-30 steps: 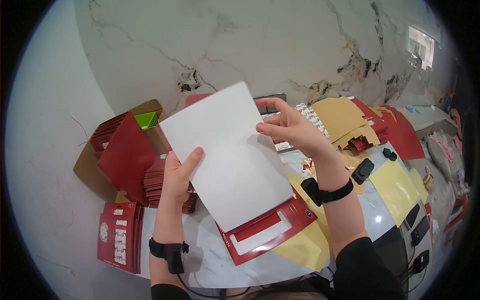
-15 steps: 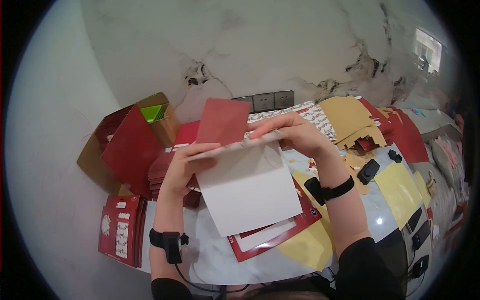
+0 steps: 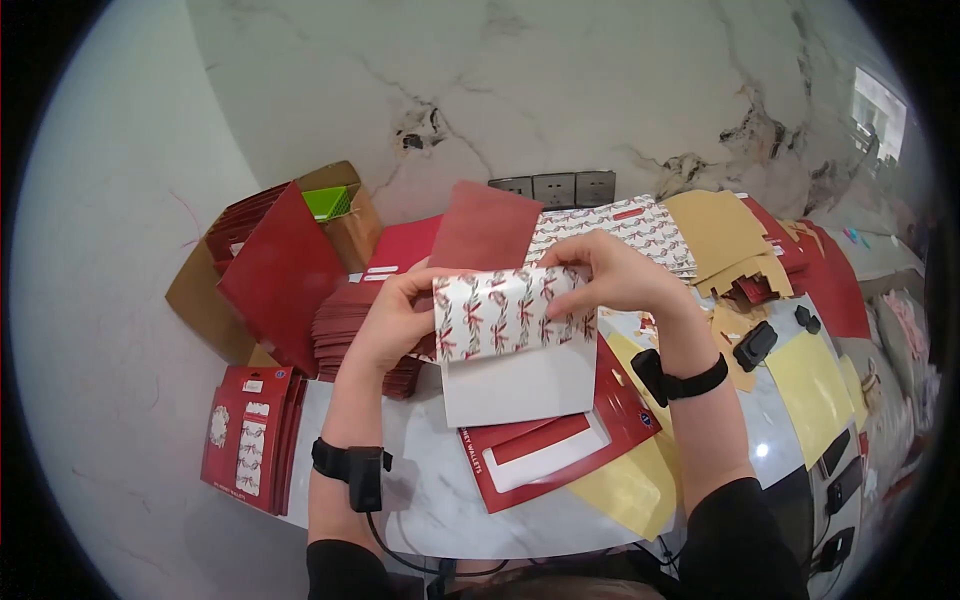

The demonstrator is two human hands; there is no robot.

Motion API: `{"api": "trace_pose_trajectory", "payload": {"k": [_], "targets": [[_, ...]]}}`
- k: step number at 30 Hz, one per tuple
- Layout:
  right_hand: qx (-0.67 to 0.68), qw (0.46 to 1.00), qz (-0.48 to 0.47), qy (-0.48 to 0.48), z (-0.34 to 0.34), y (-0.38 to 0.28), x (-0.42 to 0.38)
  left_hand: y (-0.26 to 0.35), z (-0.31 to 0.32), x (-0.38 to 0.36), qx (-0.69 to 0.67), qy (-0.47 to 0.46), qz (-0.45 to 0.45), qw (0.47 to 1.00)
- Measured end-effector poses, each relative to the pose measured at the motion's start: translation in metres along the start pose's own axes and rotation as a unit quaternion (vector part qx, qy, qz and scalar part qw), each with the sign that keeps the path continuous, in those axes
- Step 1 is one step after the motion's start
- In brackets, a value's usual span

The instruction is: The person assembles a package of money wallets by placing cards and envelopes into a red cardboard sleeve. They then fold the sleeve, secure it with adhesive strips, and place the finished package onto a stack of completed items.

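Observation:
Between my two hands is a folded card (image 3: 505,312), white with a printed pattern of red bows and greenery. Its patterned panel faces me, and a plain white panel hangs below it. My left hand (image 3: 392,325) grips the left edge. On the right, my right hand (image 3: 612,282) is closed at the upper corner, with its thumb lying across the pattern. A plain red sheet (image 3: 485,225) rises behind the card; what supports it is hidden. Below lies a red "money wallets" backing card (image 3: 625,415) with a white-edged cut-out, partly covered by the folded card.
A cardboard box (image 3: 200,305) with red cards and a green basket (image 3: 328,203) stands at left. Stacked red cards (image 3: 350,325) and red packs (image 3: 250,435) sit nearby. Patterned sheets (image 3: 625,235), tan cards (image 3: 712,235) and yellow sheets (image 3: 812,400) lie to the right.
The card's upper panel has tipped down towards me, so its printed side now shows instead of a thin edge. My right thumb has come over the front. The view has shifted slightly.

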State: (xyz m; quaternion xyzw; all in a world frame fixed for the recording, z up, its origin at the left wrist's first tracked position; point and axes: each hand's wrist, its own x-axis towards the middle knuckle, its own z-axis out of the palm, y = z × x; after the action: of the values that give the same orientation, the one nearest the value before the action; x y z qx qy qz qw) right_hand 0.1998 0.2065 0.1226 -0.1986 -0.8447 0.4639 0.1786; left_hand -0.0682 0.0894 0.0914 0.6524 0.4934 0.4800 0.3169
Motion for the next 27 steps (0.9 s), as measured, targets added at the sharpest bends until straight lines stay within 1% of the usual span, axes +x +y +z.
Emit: {"api": "trace_pose_trajectory", "payload": {"k": [2,3,4,6,7,8,10,11,12,13,14,16,17,19,20,22,23,24,25,26,27], "targets": [[0.005,0.998,0.036,0.056,-0.007,0.002,-0.001,0.0,-0.006,-0.006,-0.154,0.009,-0.042,0.987],[0.001,0.995,0.023,0.098,-0.007,0.002,-0.001,-0.004,-0.013,-0.003,-0.136,-0.023,0.014,0.99],[0.0,0.995,0.023,0.1,-0.009,0.001,-0.003,-0.008,-0.015,-0.002,-0.137,-0.025,0.015,0.99],[-0.018,0.995,0.024,0.094,-0.009,-0.003,-0.004,-0.008,-0.014,0.001,-0.19,-0.046,0.022,0.981],[-0.018,0.995,0.025,0.094,-0.006,-0.003,-0.003,-0.008,-0.004,0.001,-0.138,-0.018,0.007,0.99],[-0.042,0.993,0.011,0.107,-0.002,-0.002,-0.001,-0.005,0.005,-0.004,-0.129,-0.009,0.028,0.991],[-0.066,0.991,-0.002,0.119,0.008,-0.011,0.0,-0.001,0.016,-0.002,-0.067,0.018,-0.033,0.997],[-0.11,0.985,0.014,0.132,0.012,-0.017,-0.002,-0.002,0.019,-0.002,-0.067,0.018,-0.033,0.997],[-0.154,0.977,0.029,0.144,0.014,-0.022,-0.004,-0.004,0.021,-0.001,-0.112,0.024,-0.049,0.992],[-0.108,0.985,0.011,0.131,0.015,-0.018,-0.004,-0.006,0.023,0.0,-0.157,0.03,-0.063,0.985],[-0.108,0.985,0.012,0.131,0.014,-0.016,-0.003,-0.006,0.023,-0.001,-0.157,0.029,-0.063,0.985],[-0.138,0.978,-0.032,0.152,0.013,-0.015,-0.002,-0.004,0.021,-0.001,-0.14,0.017,-0.064,0.988],[-0.138,0.978,-0.031,0.154,0.013,-0.016,-0.001,-0.003,0.02,-0.001,-0.14,0.015,-0.063,0.988],[-0.168,0.948,-0.117,0.242,0.014,-0.017,0.0,0.0,0.017,-0.002,-0.104,0.019,-0.123,0.987],[-0.169,0.948,-0.117,0.242,0.015,-0.017,0.001,-0.002,0.015,-0.002,-0.104,0.019,-0.123,0.987],[-0.223,0.89,-0.257,0.304,0.019,-0.017,0.003,-0.007,0.01,-0.002,-0.18,0.032,-0.181,0.966],[-0.223,0.89,-0.257,0.303,0.022,-0.019,0.003,-0.012,0.006,-0.002,-0.17,0.037,-0.198,0.965],[-0.31,0.861,-0.279,0.29,0.026,-0.023,0.001,-0.01,0.005,-0.004,-0.17,0.037,-0.198,0.965],[-0.393,0.825,-0.298,0.275,0.03,-0.026,0.0,-0.007,0.005,-0.008,-0.262,0.067,-0.168,0.948],[-0.393,0.825,-0.299,0.275,0.032,-0.027,0.001,-0.005,0.005,-0.01,-0.352,0.096,-0.135,0.921],[-0.407,0.815,-0.311,0.272,0.034,-0.028,0.002,-0.012,-0.004,-0.006,-0.334,0.085,-0.095,0.934]]}}
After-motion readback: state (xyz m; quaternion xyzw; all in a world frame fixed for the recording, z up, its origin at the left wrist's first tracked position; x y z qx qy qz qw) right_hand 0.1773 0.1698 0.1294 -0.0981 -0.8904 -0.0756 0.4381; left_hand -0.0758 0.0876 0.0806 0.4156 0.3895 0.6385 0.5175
